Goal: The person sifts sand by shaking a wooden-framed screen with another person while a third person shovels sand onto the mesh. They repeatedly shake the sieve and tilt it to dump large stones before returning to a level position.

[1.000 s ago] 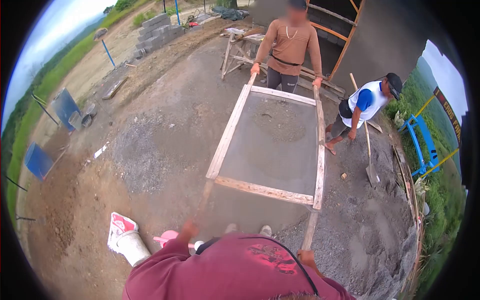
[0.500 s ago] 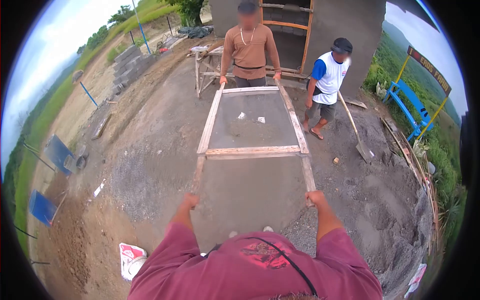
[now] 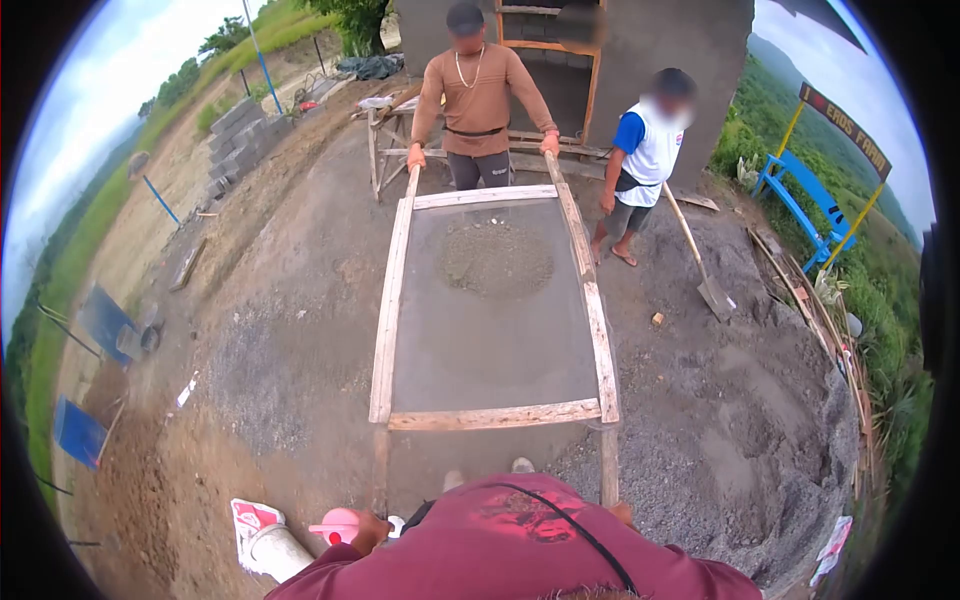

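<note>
A wooden-framed sand screen (image 3: 500, 413) with long side handles stretches between me and a person opposite. On its mesh, toward the far end, lies a round grey heap of sand or gravel (image 3: 495, 258). My left hand (image 3: 372, 530) is closed at the near end of the left handle (image 3: 381, 470), close to my body. Beside that hand is a pink container (image 3: 340, 525), partly covered. My right hand (image 3: 622, 513) is closed on the right handle (image 3: 610, 465), mostly hidden by my shirt. The person's hands (image 3: 416, 156) grip the far handle ends.
Another person (image 3: 655, 140) stands at right beside a shovel (image 3: 712, 290). Grey sand (image 3: 740, 440) covers the ground on the right. Blue containers (image 3: 80, 430) lie at left, and a white bucket (image 3: 282, 552) with a red-and-white sack stands nearer. Concrete blocks (image 3: 245, 145) are stacked behind.
The screen has moved toward me, with both my hands drawn back against my body. The material on the mesh now shows as a rounded heap, and the white pieces look smaller.
</note>
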The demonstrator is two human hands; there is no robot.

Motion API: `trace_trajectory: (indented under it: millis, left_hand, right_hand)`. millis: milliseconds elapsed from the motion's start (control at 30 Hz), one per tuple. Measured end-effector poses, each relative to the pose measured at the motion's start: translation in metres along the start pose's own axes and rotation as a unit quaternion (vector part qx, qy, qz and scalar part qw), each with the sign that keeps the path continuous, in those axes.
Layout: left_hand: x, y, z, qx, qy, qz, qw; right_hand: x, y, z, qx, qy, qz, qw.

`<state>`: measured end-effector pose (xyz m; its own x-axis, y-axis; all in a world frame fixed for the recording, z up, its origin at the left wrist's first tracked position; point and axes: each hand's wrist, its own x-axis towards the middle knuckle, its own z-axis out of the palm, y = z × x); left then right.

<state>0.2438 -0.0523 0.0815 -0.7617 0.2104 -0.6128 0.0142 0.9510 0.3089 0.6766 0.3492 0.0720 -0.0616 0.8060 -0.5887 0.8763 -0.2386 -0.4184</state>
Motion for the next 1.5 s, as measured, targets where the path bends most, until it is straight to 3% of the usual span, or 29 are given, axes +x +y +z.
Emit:
trace_trajectory:
  millis: [67, 100, 133, 200, 233, 267, 300, 333, 400, 433, 500, 600, 633, 667, 700, 733, 767, 800, 833, 867, 967, 1100, 1133, 1167, 1200, 1267, 1367, 1433, 1500]
  left_hand:
    - [0.007, -0.005, 0.008, 0.067, -0.006, -0.08, 0.995]
    - [0.011, -0.002, 0.005, 0.1, -0.006, -0.05, 0.994]
    - [0.015, 0.001, 0.002, 0.134, -0.004, -0.02, 0.991]
    - [0.099, -0.025, 0.02, 0.382, -0.093, 0.246, 0.886]
    - [0.114, 0.005, 0.01, 0.12, -0.055, 0.035, 0.991]
    - [0.124, 0.045, -0.018, 0.131, -0.047, 0.054, 0.989]
    - [0.21, 0.041, -0.012, 0.26, -0.032, 0.145, 0.954]
    - [0.248, 0.07, -0.036, 0.192, -0.041, 0.108, 0.975]
    - [0.256, 0.149, -0.099, 0.109, 0.08, 0.109, 0.985]
    - [0.219, 0.193, -0.142, 0.099, 0.071, 0.144, 0.982]
    - [0.197, 0.23, -0.178, 0.063, 0.021, 0.087, 0.994]
    - [0.133, 0.215, -0.155, 0.042, -0.01, 0.073, 0.996]
    - [0.185, 0.157, -0.101, 0.07, 0.016, 0.109, 0.991]
    - [0.176, 0.116, -0.066, 0.043, 0.038, 0.131, 0.99]
    - [0.147, 0.086, -0.043, 0.031, 0.107, 0.106, 0.988]
    - [0.15, 0.038, -0.018, 0.033, 0.046, 0.096, 0.994]
    - [0.062, 0.058, -0.059, -0.024, -0.051, 0.041, 0.998]
    - [0.097, -0.008, -0.023, 0.033, -0.151, -0.027, 0.988]
    - [0.094, -0.06, 0.004, -0.002, -0.036, 0.026, 0.999]
    - [0.082, -0.072, 0.004, 0.018, -0.012, 0.024, 0.999]
    - [0.068, -0.08, -0.007, 0.07, -0.006, 0.011, 0.997]
    - [0.125, -0.031, -0.04, 0.103, -0.111, 0.001, 0.988]
    - [0.161, -0.022, -0.039, 0.183, -0.026, 0.097, 0.978]
    - [0.193, 0.001, -0.056, 0.152, -0.02, 0.127, 0.98]
    - [0.188, 0.052, -0.098, 0.07, -0.016, 0.076, 0.995]
    - [0.208, 0.127, -0.159, -0.006, 0.003, 0.054, 0.999]
    - [0.234, 0.18, -0.211, 0.025, 0.05, 0.087, 0.995]
    - [0.218, 0.189, -0.217, 0.018, 0.02, 0.083, 0.996]
    - [0.231, 0.145, -0.164, 0.065, 0.019, 0.117, 0.991]
  right_hand:
    - [-0.014, -0.011, -0.001, 0.049, 0.008, 0.037, 0.998]
    - [-0.018, -0.015, -0.002, 0.074, 0.014, 0.053, 0.996]
    - [0.031, 0.006, 0.018, -0.004, -0.016, -0.038, 0.999]
    - [0.122, 0.045, 0.054, -0.149, -0.032, -0.231, 0.961]
    - [0.127, -0.006, 0.044, -0.016, -0.039, -0.071, 0.997]
    - [0.128, -0.054, 0.025, 0.045, -0.039, -0.081, 0.995]
    - [0.142, -0.101, 0.009, 0.017, -0.025, -0.096, 0.995]
    - [0.162, -0.139, -0.003, 0.103, -0.032, -0.094, 0.99]
    - [0.16, -0.229, -0.058, 0.167, -0.067, -0.062, 0.982]
    - [0.144, -0.267, -0.089, 0.168, -0.096, -0.065, 0.979]
    - [0.127, -0.309, -0.122, 0.146, -0.073, -0.054, 0.985]
    - [0.143, -0.266, -0.098, 0.138, -0.082, -0.047, 0.986]
    - [0.15, -0.222, -0.069, 0.124, -0.06, -0.065, 0.988]
    - [0.147, -0.174, -0.037, 0.086, -0.031, -0.055, 0.994]
    - [0.15, -0.111, 0.0, -0.042, 0.04, -0.161, 0.985]
    - [0.126, -0.063, 0.027, -0.01, 0.051, -0.099, 0.994]
    - [0.093, -0.031, 0.042, -0.078, 0.016, -0.059, 0.995]
    - [0.029, -0.033, 0.034, -0.043, -0.027, -0.047, 0.998]
    - [0.017, -0.003, 0.053, -0.028, 0.003, -0.014, 1.0]
    - [-0.022, -0.016, 0.047, -0.022, 0.029, 0.012, 0.999]
    - [0.019, 0.02, 0.073, -0.039, -0.037, -0.062, 0.997]
    - [0.074, -0.015, 0.087, -0.161, -0.065, -0.163, 0.971]
    - [0.076, -0.056, 0.082, -0.034, -0.01, -0.056, 0.998]
    - [0.104, -0.091, 0.074, 0.027, -0.047, -0.029, 0.998]
    - [0.151, -0.112, 0.075, 0.058, -0.014, -0.111, 0.992]
    - [0.128, -0.227, 0.011, 0.168, -0.065, -0.044, 0.983]
    - [0.083, -0.336, -0.061, 0.156, -0.081, -0.037, 0.984]
    - [0.057, -0.352, -0.079, 0.145, -0.09, -0.018, 0.985]
    - [0.115, -0.277, -0.026, 0.12, -0.018, -0.033, 0.992]
